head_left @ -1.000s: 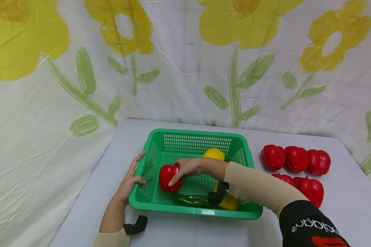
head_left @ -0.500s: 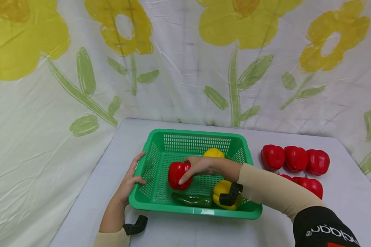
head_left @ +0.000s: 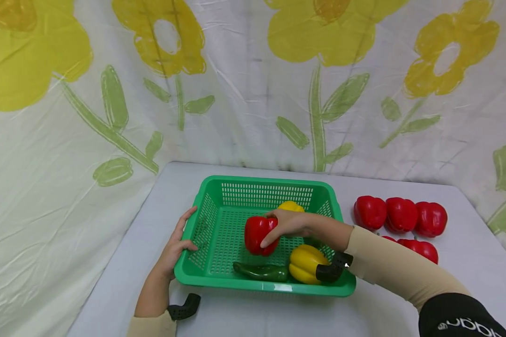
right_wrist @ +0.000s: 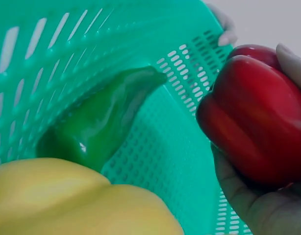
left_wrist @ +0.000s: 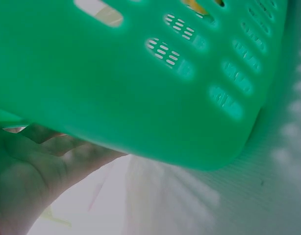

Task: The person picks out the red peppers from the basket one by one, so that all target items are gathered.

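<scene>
My right hand [head_left: 290, 223] grips a red bell pepper [head_left: 259, 235] above the floor of a green plastic basket [head_left: 232, 282]. In the right wrist view, fingers and thumb wrap the red bell pepper [right_wrist: 261, 115] from either side. My left hand [head_left: 174, 250] holds the basket's left rim, its thumb hooked over the edge. From the left wrist, that hand [left_wrist: 47, 161] shows against the outer wall of the basket [left_wrist: 140, 107]. Inside lie a long green pepper [head_left: 261, 272] and a yellow bell pepper [head_left: 307, 263] along the near side. Another yellow pepper [head_left: 292, 206] is partly hidden behind my right hand.
To the basket's right, a row of three red bell peppers [head_left: 400, 214] stands on the white table [head_left: 303, 318]. More red peppers [head_left: 421, 249] sit nearer, partly covered by my right sleeve. A flower-painted curtain [head_left: 244, 93] hangs behind the table.
My right hand has carried the red bell pepper rightward and slightly away across the basket, uncovering the near yellow pepper. My left hand keeps its place on the rim.
</scene>
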`<state>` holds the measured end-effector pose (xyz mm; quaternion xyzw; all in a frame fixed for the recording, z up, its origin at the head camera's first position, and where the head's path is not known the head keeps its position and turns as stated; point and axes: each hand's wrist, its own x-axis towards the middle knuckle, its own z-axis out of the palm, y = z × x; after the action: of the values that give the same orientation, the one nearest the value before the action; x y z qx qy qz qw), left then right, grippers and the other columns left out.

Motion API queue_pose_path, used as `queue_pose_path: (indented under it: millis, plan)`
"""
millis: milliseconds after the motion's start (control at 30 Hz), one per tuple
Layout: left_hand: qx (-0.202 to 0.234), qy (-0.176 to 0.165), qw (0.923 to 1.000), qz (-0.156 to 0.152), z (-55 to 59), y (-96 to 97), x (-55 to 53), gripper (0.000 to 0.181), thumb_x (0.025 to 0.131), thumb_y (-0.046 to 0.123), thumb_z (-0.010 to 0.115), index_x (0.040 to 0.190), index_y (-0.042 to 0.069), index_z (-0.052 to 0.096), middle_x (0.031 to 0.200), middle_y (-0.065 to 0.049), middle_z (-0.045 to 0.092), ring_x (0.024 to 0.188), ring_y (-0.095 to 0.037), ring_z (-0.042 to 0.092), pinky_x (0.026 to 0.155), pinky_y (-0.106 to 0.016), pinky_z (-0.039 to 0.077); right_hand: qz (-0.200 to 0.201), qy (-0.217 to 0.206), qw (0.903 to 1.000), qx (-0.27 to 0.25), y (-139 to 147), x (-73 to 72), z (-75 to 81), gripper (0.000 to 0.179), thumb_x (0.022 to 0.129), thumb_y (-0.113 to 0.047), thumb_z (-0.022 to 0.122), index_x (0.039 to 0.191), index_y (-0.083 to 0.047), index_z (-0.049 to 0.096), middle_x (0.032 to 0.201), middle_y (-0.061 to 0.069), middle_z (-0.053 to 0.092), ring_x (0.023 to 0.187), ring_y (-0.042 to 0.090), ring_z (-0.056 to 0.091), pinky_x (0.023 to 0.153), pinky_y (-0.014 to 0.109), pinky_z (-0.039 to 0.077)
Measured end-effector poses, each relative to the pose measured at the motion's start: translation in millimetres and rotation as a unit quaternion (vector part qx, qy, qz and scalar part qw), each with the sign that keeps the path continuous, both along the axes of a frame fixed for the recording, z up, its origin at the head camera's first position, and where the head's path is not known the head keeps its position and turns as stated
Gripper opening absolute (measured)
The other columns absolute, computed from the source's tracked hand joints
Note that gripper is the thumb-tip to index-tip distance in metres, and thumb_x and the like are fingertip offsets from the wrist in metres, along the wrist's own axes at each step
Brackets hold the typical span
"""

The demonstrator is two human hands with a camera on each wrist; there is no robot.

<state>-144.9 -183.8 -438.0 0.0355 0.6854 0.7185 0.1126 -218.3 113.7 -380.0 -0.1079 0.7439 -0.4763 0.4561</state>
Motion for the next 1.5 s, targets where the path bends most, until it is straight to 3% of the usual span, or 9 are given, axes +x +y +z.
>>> queue_pose_path:
  millis: [300, 533, 667, 833, 1100, 1367, 1500]
  plan:
    - [0.009, 0.000, 0.9999, -0.006, -0.8, -0.1, -1.8, 0.090, 0.070, -0.010, 0.040, 0.149, 0.025, 0.012, 0.156, -0.009, 0.003, 0.136, -0.036, 0.016, 0.090, -0.034, 0.039, -0.007, 0.019, 0.9997, -0.012, 25, 5.4, 4.1, 0.089, 0.074, -0.022, 0.074, 0.142, 0.001, 0.022, 0.130, 0.015, 0.047, 0.111, 0.027, 0.049, 0.092, 0.044, 0.047]
    - [0.001, -0.004, 1.0000, 0.000, -1.2, -0.3, -1.7, 0.090, 0.070, -0.009, 0.040, 0.149, 0.025, 0.013, 0.156, -0.009, 0.004, 0.136, -0.035, 0.016, 0.090, -0.035, 0.039, 0.016, 0.049, 0.9967, -0.063, 44, 12.8, 5.4, 0.060, 0.079, -0.026, 0.071, 0.126, -0.001, 0.045, 0.118, 0.012, 0.058, 0.106, 0.025, 0.053, 0.085, 0.041, 0.050]
    - [-0.001, -0.002, 1.0000, -0.001, -1.4, -0.3, -1.2, 0.090, 0.070, -0.009, 0.040, 0.149, 0.025, 0.013, 0.156, -0.008, 0.004, 0.137, -0.035, 0.016, 0.091, -0.035, 0.038, 0.010, 0.063, 0.9935, -0.094, 56, 18.8, 6.5, 0.052, 0.082, -0.028, 0.066, 0.123, 0.000, 0.048, 0.113, 0.010, 0.060, 0.104, 0.023, 0.055, 0.083, 0.039, 0.051]
    - [0.003, 0.001, 1.0000, -0.003, -1.4, -0.3, -0.7, 0.090, 0.070, -0.010, 0.041, 0.149, 0.025, 0.013, 0.156, -0.009, 0.004, 0.136, -0.035, 0.017, 0.089, -0.033, 0.040, -0.013, 0.081, 0.9921, -0.095, 70, 26.5, 11.9, 0.056, 0.082, -0.021, 0.065, 0.126, 0.005, 0.043, 0.116, 0.016, 0.057, 0.104, 0.025, 0.055, 0.083, 0.041, 0.052]
    - [0.005, -0.001, 1.0000, -0.002, -1.0, -0.3, -0.5, 0.090, 0.071, -0.010, 0.040, 0.149, 0.025, 0.012, 0.156, -0.010, 0.004, 0.135, -0.036, 0.018, 0.088, -0.032, 0.041, -0.065, 0.087, 0.9921, -0.063, 98, 35.7, 19.3, 0.084, 0.080, -0.016, 0.066, 0.143, 0.006, 0.014, 0.136, 0.028, 0.036, 0.116, 0.032, 0.044, 0.085, 0.043, 0.051]
    - [0.012, 0.009, 0.9999, -0.008, -1.6, -1.0, -0.2, 0.092, 0.069, -0.011, 0.040, 0.149, 0.025, 0.011, 0.156, -0.010, 0.003, 0.137, -0.037, 0.016, 0.088, -0.030, 0.042, -0.101, 0.106, 0.9868, -0.068, 122, 44.7, 17.1, 0.084, 0.078, -0.013, 0.068, 0.143, 0.002, 0.017, 0.134, 0.027, 0.039, 0.115, 0.031, 0.044, 0.083, 0.043, 0.051]
    - [0.012, 0.014, 0.9998, -0.010, -2.1, -1.0, -0.1, 0.093, 0.069, -0.011, 0.040, 0.149, 0.025, 0.011, 0.156, -0.010, 0.002, 0.138, -0.037, 0.015, 0.088, -0.030, 0.042, -0.125, 0.131, 0.9806, -0.075, 136, 51.3, 14.7, 0.076, 0.076, -0.010, 0.069, 0.135, 0.003, 0.022, 0.123, 0.018, 0.047, 0.109, 0.027, 0.048, 0.080, 0.042, 0.052]
